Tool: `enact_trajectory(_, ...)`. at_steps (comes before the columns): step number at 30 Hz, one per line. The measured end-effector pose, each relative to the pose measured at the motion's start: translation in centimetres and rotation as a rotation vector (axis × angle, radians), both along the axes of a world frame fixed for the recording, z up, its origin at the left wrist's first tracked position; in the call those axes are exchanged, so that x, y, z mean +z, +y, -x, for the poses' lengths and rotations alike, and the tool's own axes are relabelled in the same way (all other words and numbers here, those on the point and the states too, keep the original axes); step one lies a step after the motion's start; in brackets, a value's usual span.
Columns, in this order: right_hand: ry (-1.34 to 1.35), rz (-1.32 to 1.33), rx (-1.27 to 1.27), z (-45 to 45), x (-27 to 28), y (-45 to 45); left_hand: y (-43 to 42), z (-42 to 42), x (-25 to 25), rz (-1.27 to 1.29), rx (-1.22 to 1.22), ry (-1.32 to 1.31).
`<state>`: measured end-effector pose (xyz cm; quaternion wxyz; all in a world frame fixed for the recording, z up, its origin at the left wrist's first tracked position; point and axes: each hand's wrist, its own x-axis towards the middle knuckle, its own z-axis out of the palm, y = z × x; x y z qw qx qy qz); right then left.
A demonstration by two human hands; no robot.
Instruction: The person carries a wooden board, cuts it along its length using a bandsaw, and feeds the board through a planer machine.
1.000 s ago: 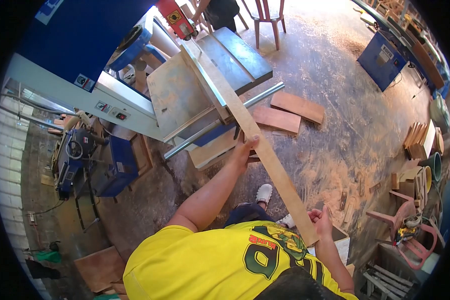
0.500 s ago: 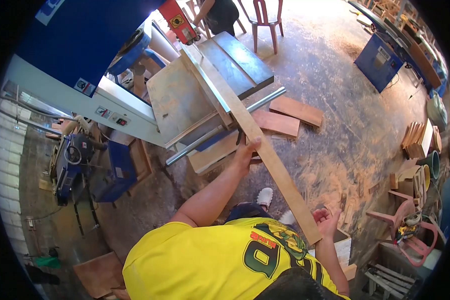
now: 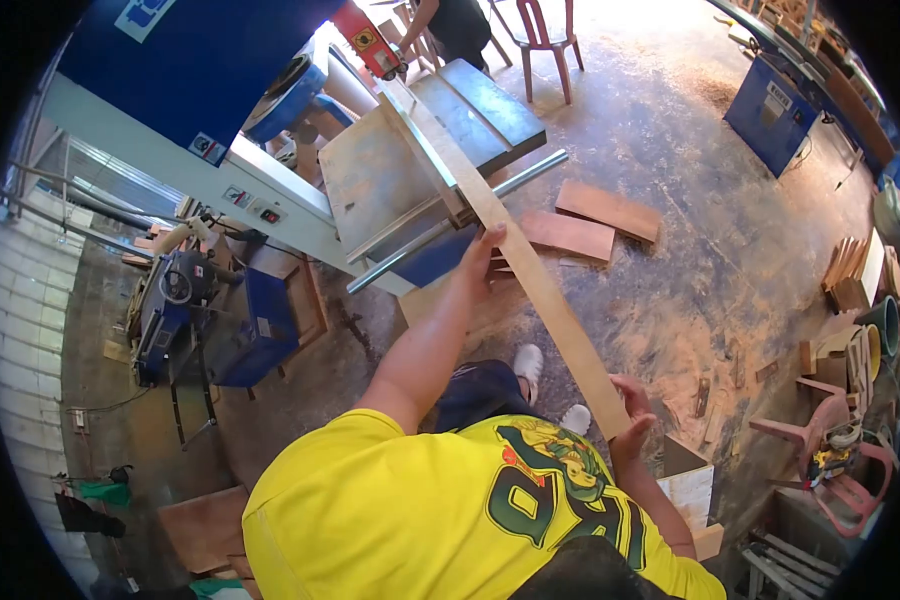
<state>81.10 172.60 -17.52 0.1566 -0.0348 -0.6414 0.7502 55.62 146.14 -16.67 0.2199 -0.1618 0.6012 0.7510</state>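
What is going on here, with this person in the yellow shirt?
The person in the yellow printed shirt has a long, narrow, light-brown wooden board in both hands. The left hand grips it partway along, and the right hand is against its near end. The far part lies over the grey metal machine table, pointing toward the red metal machine part above. Two flat reddish-brown wooden pieces lie on the floor nearby.

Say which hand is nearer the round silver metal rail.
The left hand. It is just this side of the rail; the right hand is farther back, at the near end of the long tan wooden board.
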Motion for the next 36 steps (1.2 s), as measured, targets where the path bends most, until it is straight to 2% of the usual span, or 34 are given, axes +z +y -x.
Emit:
enact_trajectory(2, 0.001, -0.022, 0.054, 0.3, -0.6, 0.4, -0.4, 0.9, -1.1, -0.005, -0.024, -0.009)
enact_trajectory(4, 0.008, -0.007, 0.06, 0.4, -1.0, 0.2, -1.2, 1.6, -2.5, -0.121, -0.085, 0.029)
enact_trajectory(8, 0.022, 0.024, 0.016, 1.1, -1.1, -0.4, -1.1, 1.8, -1.5, -0.016, -0.12, 0.028)
enact_trajectory(13, 0.012, 0.006, 0.042, 1.7, -0.3, -0.6, -1.5, 2.4, -1.9, -0.097, -0.107, 0.044)
enact_trajectory(19, 0.009, 0.059, 0.051, 2.3, -1.4, -0.9, -1.8, 2.7, -1.3, -0.07, -0.144, 0.046)
enact_trajectory(35, 0.025, 0.105, 0.121, 3.9, -1.3, -1.6, -2.9, 3.1, -1.0, -0.063, -0.049, 0.025)
enact_trajectory(36, 0.014, 0.119, 0.09, 4.1, -0.9, -1.9, -3.2, 2.9, -0.3, 0.088, 0.072, 0.094)
